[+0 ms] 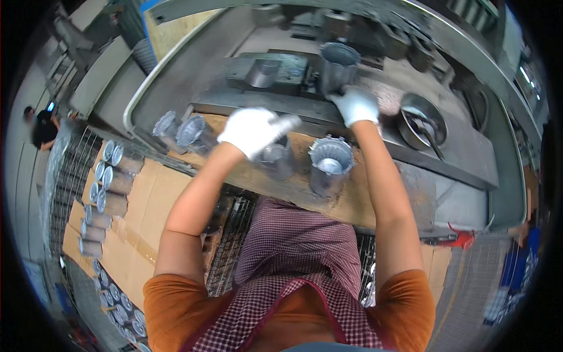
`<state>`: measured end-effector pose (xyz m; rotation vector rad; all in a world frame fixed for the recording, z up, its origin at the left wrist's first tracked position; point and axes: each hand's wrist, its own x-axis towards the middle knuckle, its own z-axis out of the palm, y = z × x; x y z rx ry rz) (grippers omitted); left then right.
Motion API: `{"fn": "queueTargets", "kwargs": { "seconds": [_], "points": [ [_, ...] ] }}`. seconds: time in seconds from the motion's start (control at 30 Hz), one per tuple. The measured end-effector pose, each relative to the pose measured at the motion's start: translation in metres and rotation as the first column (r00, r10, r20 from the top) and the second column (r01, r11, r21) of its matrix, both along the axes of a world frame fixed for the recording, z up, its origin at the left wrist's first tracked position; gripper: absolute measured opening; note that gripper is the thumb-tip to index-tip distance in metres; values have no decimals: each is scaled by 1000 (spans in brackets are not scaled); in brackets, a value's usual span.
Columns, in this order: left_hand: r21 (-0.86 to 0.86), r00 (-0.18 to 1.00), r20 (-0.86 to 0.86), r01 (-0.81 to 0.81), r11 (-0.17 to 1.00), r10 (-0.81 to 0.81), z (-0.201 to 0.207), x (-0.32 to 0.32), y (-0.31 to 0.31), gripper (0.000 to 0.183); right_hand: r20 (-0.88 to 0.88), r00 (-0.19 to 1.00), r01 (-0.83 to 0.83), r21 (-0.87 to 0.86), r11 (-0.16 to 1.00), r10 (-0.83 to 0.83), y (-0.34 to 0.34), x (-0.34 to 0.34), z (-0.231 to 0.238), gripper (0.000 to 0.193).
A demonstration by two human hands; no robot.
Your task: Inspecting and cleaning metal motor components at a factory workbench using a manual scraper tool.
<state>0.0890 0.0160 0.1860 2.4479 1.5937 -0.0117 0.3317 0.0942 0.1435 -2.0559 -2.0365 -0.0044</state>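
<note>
Both hands wear white gloves. My left hand (252,134) is over the wooden board, its fingers stretched to the right and smeared by motion, with nothing visible in them. Just below those fingers stands a grey metal cup (277,161), partly covered by the hand. Farther off, my right hand (359,105) closes at the lower end of a tall grey metal cup (339,67) beside the machine bed; its fingertips are partly hidden. Nearer me on the board is another metal cup (331,167) with a ragged rim and ribbed inside.
Two more ragged-rimmed cups (196,134) stand at the board's left end. A metal block with a round plug (264,73) lies behind. At right is a steel pan (422,120) with a handled tool. Several finished-looking cups (114,179) lie on cardboard (146,223) at left.
</note>
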Motion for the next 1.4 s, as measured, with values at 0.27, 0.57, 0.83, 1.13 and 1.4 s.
{"fn": "queueTargets", "kwargs": {
  "seconds": [0.27, 0.57, 0.83, 1.13, 1.4],
  "points": [
    [140, 985, 174, -40, 989, 15, -60, 37, -24, 39, 45, 993, 105, 98, 990, -109, 0, 22, -15, 48],
    [309, 857, 489, -345, 886, 163, -95, 3, -70, 39, -62, 993, -91, 175, 980, 103, -87, 15, 8, 52],
    [-39, 406, 880, -460, 887, 249, -146, -38, -37, 30, -414, 873, 343, 143, 928, -259, -243, 191, -33, 38],
    [-417, -480, 834, -222, 882, 273, -32, -20, -28, 34, -64, 879, 466, 321, 825, -472, -314, 273, -67, 36],
    [139, 373, 893, -761, 633, 252, -65, 7, 126, 61, -441, 781, 608, 380, 697, -442, -312, 277, -94, 28]
  ]
}}
